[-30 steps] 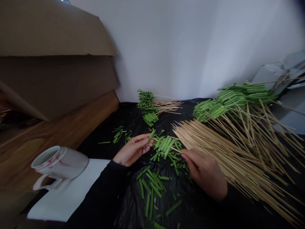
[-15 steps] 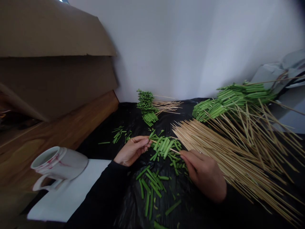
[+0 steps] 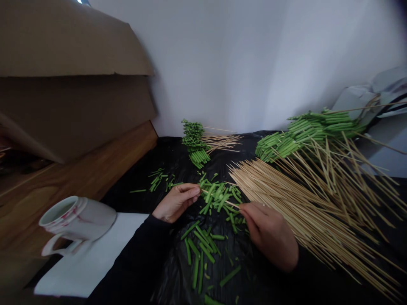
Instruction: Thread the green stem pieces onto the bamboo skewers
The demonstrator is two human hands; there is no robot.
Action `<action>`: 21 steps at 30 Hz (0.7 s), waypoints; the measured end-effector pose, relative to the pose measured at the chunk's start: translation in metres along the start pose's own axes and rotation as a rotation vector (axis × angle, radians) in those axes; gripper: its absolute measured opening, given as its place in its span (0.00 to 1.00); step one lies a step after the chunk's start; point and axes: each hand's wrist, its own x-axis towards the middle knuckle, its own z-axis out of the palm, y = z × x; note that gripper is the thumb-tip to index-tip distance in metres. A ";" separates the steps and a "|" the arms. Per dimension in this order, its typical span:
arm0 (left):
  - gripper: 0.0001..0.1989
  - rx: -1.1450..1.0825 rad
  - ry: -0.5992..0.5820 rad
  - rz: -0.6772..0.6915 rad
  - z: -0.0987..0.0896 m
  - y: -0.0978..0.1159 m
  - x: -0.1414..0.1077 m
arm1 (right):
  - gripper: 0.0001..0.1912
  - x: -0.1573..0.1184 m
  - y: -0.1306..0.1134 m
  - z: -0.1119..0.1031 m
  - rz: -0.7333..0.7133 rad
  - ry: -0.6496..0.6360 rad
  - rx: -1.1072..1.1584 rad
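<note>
- Loose green stem pieces (image 3: 199, 250), short, cylindrical: at six o'clock, on black plastic sheeting (image 3: 171, 275).
- Right hand (image 3: 270, 233), four o'clock: fingers closed in a pinch on a thin, tan wooden skewer (image 3: 233, 204).
- Left hand (image 3: 178, 202), eight o'clock: fingers nearly closed at the skewer's other end, beside a green piece; exact grip partly hidden.
- Skewer, between hands: lies across cut green stems (image 3: 219, 195). Advisable: steady shaft, each piece square to the point, gentle pressure against splitting, fingertips off the tip.
- Tan skewer pile (image 3: 286, 199): three o'clock.
- Green-headed bundle (image 3: 193, 140): twelve o'clock.
</note>
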 end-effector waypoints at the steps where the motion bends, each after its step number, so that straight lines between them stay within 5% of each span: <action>1: 0.14 0.003 -0.003 -0.003 0.000 0.000 0.000 | 0.13 0.000 0.000 0.000 0.005 0.002 0.004; 21: 0.13 0.047 -0.007 -0.006 0.000 -0.005 0.000 | 0.12 -0.002 -0.002 0.001 0.071 -0.108 0.102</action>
